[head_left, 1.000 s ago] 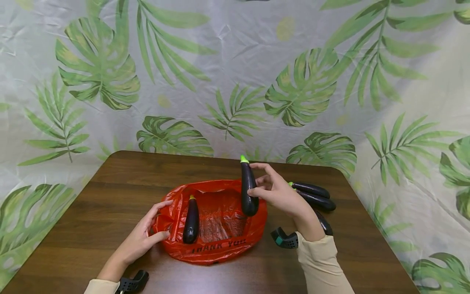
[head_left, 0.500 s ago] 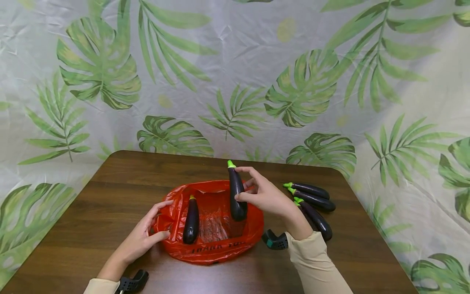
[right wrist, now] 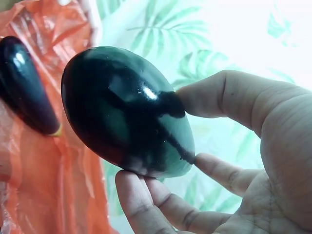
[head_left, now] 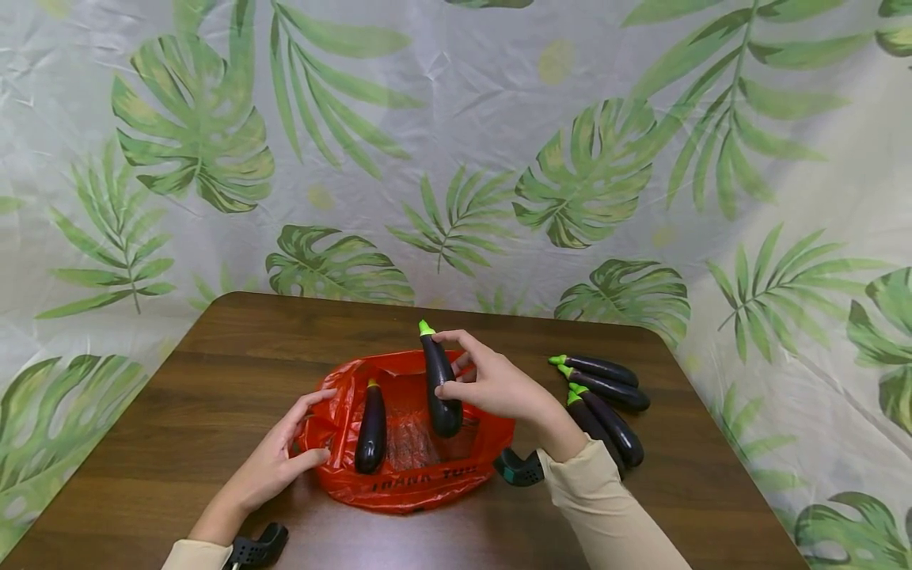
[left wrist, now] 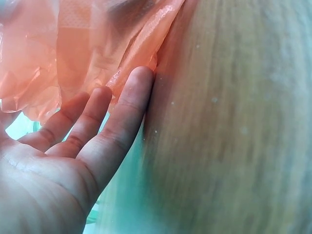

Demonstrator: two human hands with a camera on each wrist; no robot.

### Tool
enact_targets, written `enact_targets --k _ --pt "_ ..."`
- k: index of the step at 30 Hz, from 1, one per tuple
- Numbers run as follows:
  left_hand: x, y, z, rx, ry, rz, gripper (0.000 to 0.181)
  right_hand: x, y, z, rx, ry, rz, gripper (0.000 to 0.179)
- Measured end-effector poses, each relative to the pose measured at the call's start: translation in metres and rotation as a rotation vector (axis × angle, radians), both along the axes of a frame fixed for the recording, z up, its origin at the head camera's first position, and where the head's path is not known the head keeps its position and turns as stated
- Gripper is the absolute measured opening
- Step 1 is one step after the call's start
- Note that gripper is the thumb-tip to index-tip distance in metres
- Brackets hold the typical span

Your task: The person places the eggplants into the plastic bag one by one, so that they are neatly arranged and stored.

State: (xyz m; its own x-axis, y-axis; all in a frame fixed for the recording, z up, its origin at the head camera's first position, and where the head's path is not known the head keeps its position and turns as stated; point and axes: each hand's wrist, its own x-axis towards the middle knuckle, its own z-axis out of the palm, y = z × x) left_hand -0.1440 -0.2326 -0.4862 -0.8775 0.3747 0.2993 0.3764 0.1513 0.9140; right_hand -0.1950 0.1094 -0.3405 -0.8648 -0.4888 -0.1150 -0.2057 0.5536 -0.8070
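Over the open red plastic bag point(head_left: 406, 497), my right hand point(head_left: 499, 384) pinches a dark purple eggplant point(head_left: 440, 388) between thumb and fingers. Its bright green stem end points up and away, and its fat end fills the right wrist view point(right wrist: 126, 112). Inside the bag, on the left side, lies another eggplant point(head_left: 371, 431) with a yellowish stem end. My left hand point(head_left: 274, 463) rests at the bag's left edge. In the left wrist view its extended fingers point(left wrist: 122, 117) touch the thin red plastic.
Several more eggplants point(head_left: 606, 384) lie in a loose pile on the wooden table point(head_left: 235, 356), right of the bag. My right forearm partly covers the nearest one. A leaf-print curtain point(head_left: 456, 158) hangs behind the table.
My right hand has carried the held eggplant leftward and slightly down, from the bag's right rim to above its middle. More of the pile shows. The left hand has stayed still.
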Motion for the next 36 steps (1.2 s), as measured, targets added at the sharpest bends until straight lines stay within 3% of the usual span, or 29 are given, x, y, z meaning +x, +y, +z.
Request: enact_targets --k 20,36 --pt "0.0 0.0 -0.001 -0.035 0.007 0.023 0.068 0.002 -0.016 -0.017 0.189 0.016 0.129 0.068" --pt "0.0 0.001 -0.001 -0.036 0.016 0.027 0.067 0.005 -0.018 -0.024 0.231 -0.029 0.203 0.067"
